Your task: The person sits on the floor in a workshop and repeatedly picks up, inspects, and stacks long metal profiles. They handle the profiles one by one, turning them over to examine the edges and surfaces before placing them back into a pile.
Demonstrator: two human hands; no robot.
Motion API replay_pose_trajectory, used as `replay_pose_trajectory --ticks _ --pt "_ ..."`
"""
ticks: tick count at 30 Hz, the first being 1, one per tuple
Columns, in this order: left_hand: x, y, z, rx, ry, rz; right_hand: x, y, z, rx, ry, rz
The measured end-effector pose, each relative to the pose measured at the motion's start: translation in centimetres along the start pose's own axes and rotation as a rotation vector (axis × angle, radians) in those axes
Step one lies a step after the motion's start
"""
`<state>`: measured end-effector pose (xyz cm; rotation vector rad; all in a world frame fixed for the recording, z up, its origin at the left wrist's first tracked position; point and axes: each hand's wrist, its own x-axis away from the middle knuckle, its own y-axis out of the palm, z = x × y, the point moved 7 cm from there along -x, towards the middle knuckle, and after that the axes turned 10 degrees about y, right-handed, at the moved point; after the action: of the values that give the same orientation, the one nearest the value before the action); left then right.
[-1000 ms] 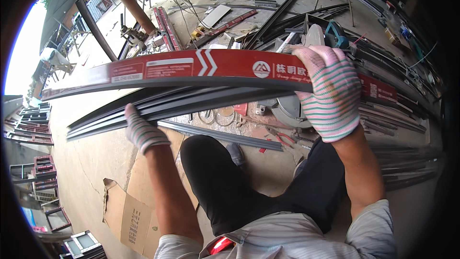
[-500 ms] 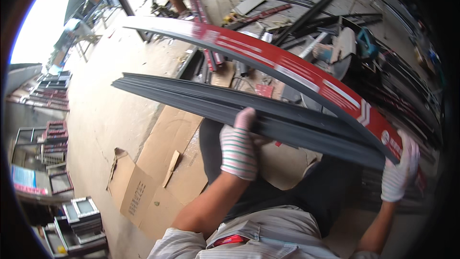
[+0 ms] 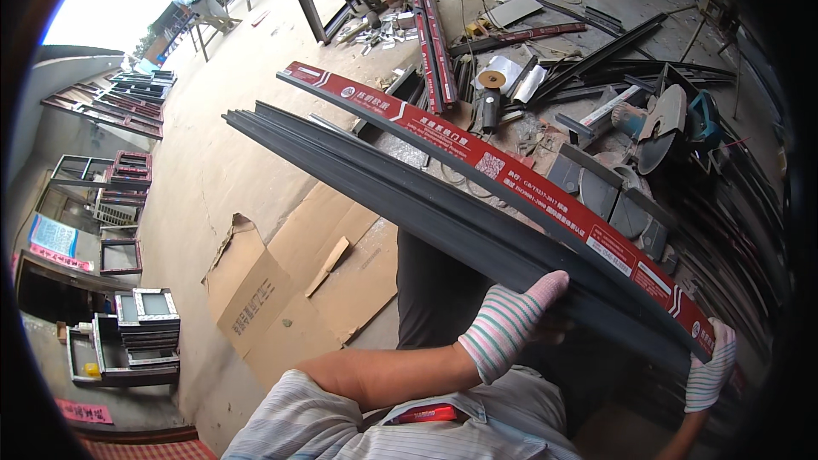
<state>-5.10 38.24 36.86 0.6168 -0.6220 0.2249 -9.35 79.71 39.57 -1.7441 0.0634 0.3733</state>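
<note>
A long dark grey metal profile [image 3: 383,196] with grooves along it slants across my lap. My left hand [image 3: 515,324], in a striped knit glove, is closed on its near side, thumb on top and fingers hidden underneath. Alongside lies a second long profile with red printed film [image 3: 443,143] on its face; the two sit apart at the far left and come together at the right. My right hand [image 3: 714,366], gloved alike, is wrapped round the right end of the red-filmed profile. Whether it also grips the dark one, I cannot tell.
Flattened cardboard [image 3: 298,264] lies on the floor at left. A cut-off saw [image 3: 665,132] with a large round blade stands at right among scattered profiles. An angle grinder [image 3: 490,102] is beyond the profiles. Stacked frames [image 3: 149,332] stand far left; a person [image 3: 200,2] is in the distance.
The view has shifted. My left hand now sits farther along the dark profile toward its right end. My right hand has kept its hold at the end of the red-filmed profile.
</note>
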Motion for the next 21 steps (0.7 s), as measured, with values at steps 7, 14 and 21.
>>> replay_pose_trajectory --ticks 7,14,21 --pt "-0.4 -1.3 -3.6 0.035 -0.191 0.052 0.9 3.3 0.8 -0.115 0.004 -0.097" --pt "-0.4 -1.1 -3.8 0.055 -0.226 0.013 0.1 4.8 0.4 -0.096 -0.056 -0.159" --pt "-0.7 -2.6 -4.3 -0.051 -0.300 -0.094 -0.7 5.9 -0.5 -0.111 -0.023 -0.210"
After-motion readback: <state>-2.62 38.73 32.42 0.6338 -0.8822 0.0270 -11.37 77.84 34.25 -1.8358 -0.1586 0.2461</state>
